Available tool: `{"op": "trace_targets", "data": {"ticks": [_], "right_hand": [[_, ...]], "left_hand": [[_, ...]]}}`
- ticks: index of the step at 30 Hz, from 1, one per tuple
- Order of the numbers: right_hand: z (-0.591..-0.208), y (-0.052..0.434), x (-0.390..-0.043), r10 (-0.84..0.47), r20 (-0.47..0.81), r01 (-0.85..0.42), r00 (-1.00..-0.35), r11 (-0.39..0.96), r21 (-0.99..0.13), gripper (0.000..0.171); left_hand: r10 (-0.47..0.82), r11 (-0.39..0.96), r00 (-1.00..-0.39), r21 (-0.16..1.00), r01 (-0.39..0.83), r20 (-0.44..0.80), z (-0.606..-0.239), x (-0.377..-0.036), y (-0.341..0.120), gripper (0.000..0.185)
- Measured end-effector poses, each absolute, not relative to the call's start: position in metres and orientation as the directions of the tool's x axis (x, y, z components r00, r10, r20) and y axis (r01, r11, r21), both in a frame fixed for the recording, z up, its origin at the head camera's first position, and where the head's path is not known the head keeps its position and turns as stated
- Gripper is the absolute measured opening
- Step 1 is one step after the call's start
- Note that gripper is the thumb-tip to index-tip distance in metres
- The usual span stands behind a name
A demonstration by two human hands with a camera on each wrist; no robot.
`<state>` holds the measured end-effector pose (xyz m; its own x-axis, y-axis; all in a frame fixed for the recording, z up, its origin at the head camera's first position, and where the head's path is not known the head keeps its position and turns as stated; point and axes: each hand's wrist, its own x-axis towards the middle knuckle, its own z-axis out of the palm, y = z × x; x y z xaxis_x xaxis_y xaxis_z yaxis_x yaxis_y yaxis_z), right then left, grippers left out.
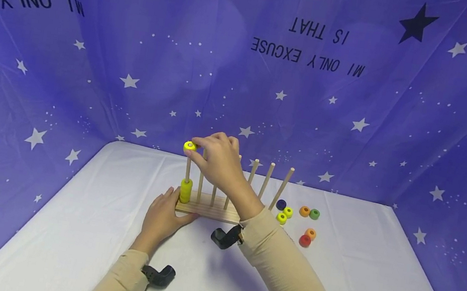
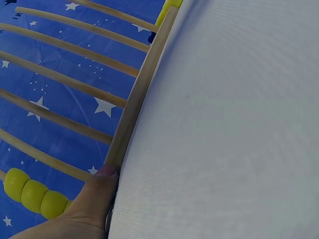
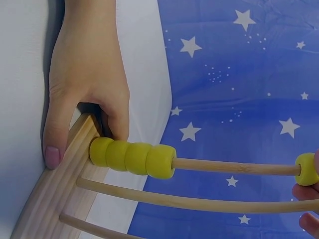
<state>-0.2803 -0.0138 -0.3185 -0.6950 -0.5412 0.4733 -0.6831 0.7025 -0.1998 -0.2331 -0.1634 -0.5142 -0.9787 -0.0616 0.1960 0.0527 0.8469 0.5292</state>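
Observation:
At the top of the leftmost peg, my right hand (image 1: 219, 162) pinches a yellow bead (image 1: 190, 146) between thumb and fingers. The right wrist view shows the peg (image 3: 234, 167) reaching into this bead. Several yellow beads (image 1: 185, 191) are stacked at the bottom of the same peg. My left hand (image 1: 162, 215) grips the left end of the wooden base (image 1: 207, 212), its thumb (image 2: 102, 181) along the near edge and fingers round the far side. The other pegs (image 1: 268, 178) carry no beads where they show; my right hand and forearm hide parts of some.
Loose beads lie on the white cloth right of the base: a dark blue bead (image 1: 281, 204), two yellow beads (image 1: 281, 218), two orange beads (image 1: 304, 211), a green bead (image 1: 315, 214) and a red bead (image 1: 305, 240). A purple star-patterned curtain (image 1: 227, 64) stands behind.

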Motion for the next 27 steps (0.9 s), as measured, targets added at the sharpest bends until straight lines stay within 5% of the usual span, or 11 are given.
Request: {"op": "trace_targets", "data": {"ticks": [27], "right_hand": [[-0.3191,-0.0142,-0.2806,-0.521,0.480,-0.669,-0.706,0.713,-0.211,0.035]], "left_hand": [[-0.068,0.852,-0.980,0.522,0.042,0.189,-0.5145,-0.2338,-0.1632,0.101]]}}
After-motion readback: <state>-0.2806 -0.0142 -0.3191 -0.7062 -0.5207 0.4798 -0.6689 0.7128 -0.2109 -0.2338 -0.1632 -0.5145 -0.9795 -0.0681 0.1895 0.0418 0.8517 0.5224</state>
